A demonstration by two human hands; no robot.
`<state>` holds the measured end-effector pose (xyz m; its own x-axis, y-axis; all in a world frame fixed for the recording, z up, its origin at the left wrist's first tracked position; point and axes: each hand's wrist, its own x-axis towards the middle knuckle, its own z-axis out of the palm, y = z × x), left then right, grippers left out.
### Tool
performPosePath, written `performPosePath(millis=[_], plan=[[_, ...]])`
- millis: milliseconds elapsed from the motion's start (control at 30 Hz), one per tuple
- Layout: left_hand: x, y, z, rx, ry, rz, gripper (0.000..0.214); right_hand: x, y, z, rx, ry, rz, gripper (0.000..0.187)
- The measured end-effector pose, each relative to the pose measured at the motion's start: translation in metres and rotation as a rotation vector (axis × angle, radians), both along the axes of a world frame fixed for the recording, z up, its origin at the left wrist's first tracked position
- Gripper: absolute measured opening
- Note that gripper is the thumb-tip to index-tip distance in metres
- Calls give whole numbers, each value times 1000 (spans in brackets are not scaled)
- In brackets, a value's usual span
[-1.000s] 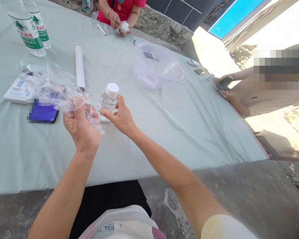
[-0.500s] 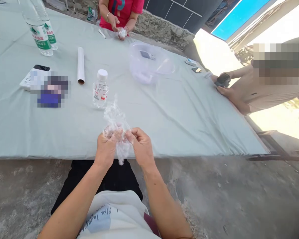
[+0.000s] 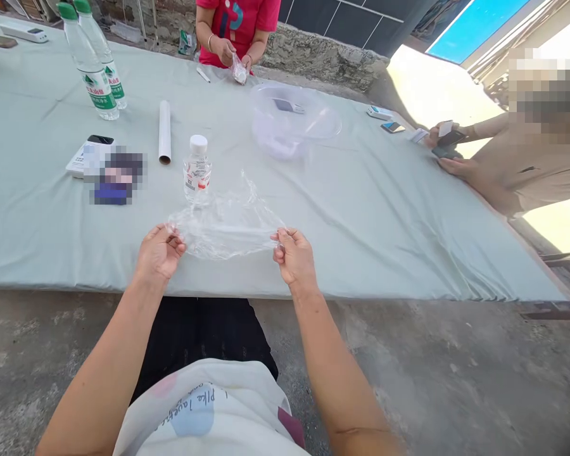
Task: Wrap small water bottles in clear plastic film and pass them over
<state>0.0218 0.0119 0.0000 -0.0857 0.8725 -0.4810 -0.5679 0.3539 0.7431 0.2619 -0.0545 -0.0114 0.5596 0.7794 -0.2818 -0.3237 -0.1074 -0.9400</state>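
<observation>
A thin, crinkled sheet of clear plastic film (image 3: 228,237) is stretched between my hands, just above the table's near edge. My left hand (image 3: 160,252) pinches its left end. The right end is gripped between the thumb and fingers of my right hand (image 3: 293,253). Right behind the film stands a small clear bottle (image 3: 198,171) with a white cap and a red-and-white label, upright. Farther back lies a white roll (image 3: 164,133) with a brown cardboard core, perhaps cling film.
A pale cloth covers the table (image 3: 384,240). On it are two green-capped water bottles (image 3: 97,82), a white box (image 3: 88,157) and a clear plastic basin (image 3: 297,123). A person in red (image 3: 237,31) handles wrapped plastic opposite; another person (image 3: 498,158) holds a device at right.
My hands have moved apart, and the bunched film between them is now spread wide. The view has shifted slightly. The person opposite now pulls up plastic from the bundle.
</observation>
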Motion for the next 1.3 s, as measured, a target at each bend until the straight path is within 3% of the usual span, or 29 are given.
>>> performPosePath(millis=[133, 233, 300, 367, 467, 533, 633, 667, 733, 833, 900, 1000, 1100, 1300], plan=[[-10, 9, 1, 44, 197, 215, 21, 16, -4, -14, -116, -85, 40, 33], [2, 0, 9, 323, 452, 282, 20, 18, -9, -20, -178, -131, 136, 40], [23, -6, 14, 598, 657, 79, 14, 18, -12, -22, -195, -169, 181, 43], [47, -8, 15, 813, 916, -258, 13, 22, -16, -22, -242, -243, 242, 47], [73, -1, 6, 977, 1349, -639, 23, 36, -25, -13, -353, -491, 283, 53], [77, 3, -5, 1025, 1542, -780, 28, 41, -29, -1, -332, -697, 159, 48], [73, 5, -21, 1099, 1636, -868, 28, 31, -21, 16, -71, -945, -50, 29], [70, 3, -25, 1120, 1641, -883, 26, 23, -13, 18, 35, -1020, -6, 27], [64, 0, -31, 1143, 1653, -893, 22, 7, 7, 13, 183, -1168, 265, 32], [53, -4, -37, 1165, 1649, -853, 20, -3, 36, -11, 111, -1381, 631, 38], [43, -7, -41, 1159, 1653, -841, 30, 4, 48, -30, -53, -1489, 681, 44], [23, -11, -46, 1070, 1708, -874, 67, 25, 53, -47, -187, -1581, 711, 69], [7, -14, -45, 952, 1776, -921, 96, 39, 52, -51, -208, -1624, 761, 77], [-18, -12, -39, 815, 1905, -959, 111, 42, 54, -50, -271, -1637, 741, 88]])
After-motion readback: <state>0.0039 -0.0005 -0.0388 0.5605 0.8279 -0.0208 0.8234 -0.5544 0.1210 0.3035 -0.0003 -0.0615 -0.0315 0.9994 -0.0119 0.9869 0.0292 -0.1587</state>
